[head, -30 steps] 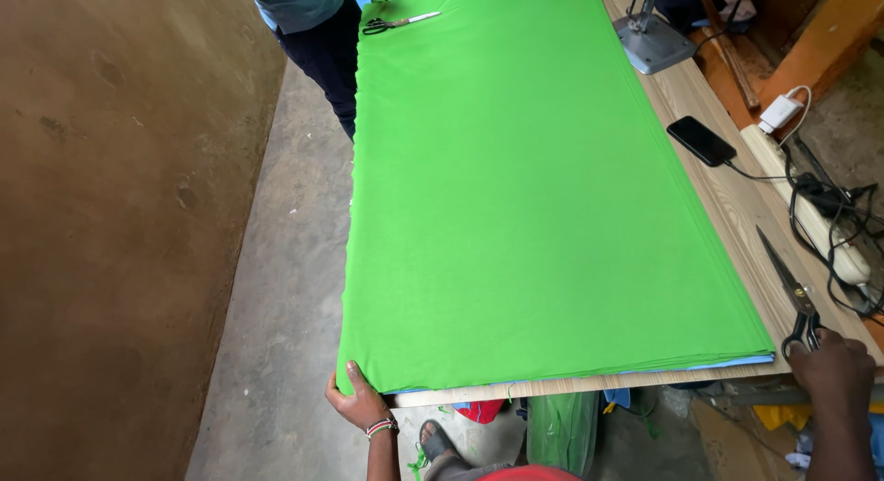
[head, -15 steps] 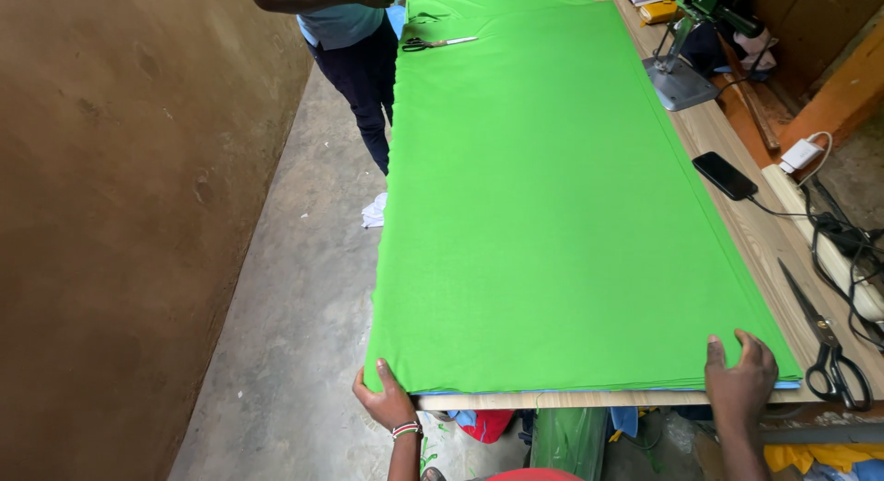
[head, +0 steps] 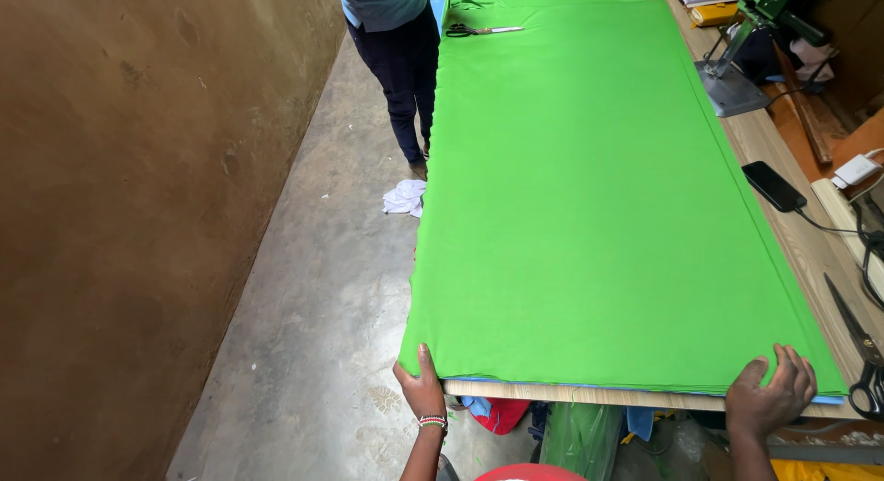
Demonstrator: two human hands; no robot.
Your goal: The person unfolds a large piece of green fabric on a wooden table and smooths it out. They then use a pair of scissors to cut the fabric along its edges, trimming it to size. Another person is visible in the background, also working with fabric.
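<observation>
On the long bench (head: 589,395) lies a big green cloth (head: 589,196), spread flat and smooth. It covers most of the bench top and hangs a little way over the left edge. At the near left corner of the cloth, the left hand (head: 422,389) grips the hanging corner, with the thumb on top and the fingers curled under. Near the near right corner, the right hand (head: 772,400) rests on the near edge of the cloth, its fingers bent down over the green edge and pressing on it. A thin strip of blue shows under the cloth along the near edge. On the bare wood by the right edge of the bench lie black scissors (head: 861,350), close to the right hand but not touching it. Farther along that right edge sits a black phone (head: 773,185) with a cable, and then a white charger (head: 856,170). A green machine (head: 748,39) stands at the far right. At the far end, another pair of scissors (head: 481,30) lies on the cloth. Another person (head: 398,67) in a blue shirt and dark trousers stands at the far left side of the bench. A white rag (head: 403,197) lies on the grey floor (head: 322,288) near their feet.
</observation>
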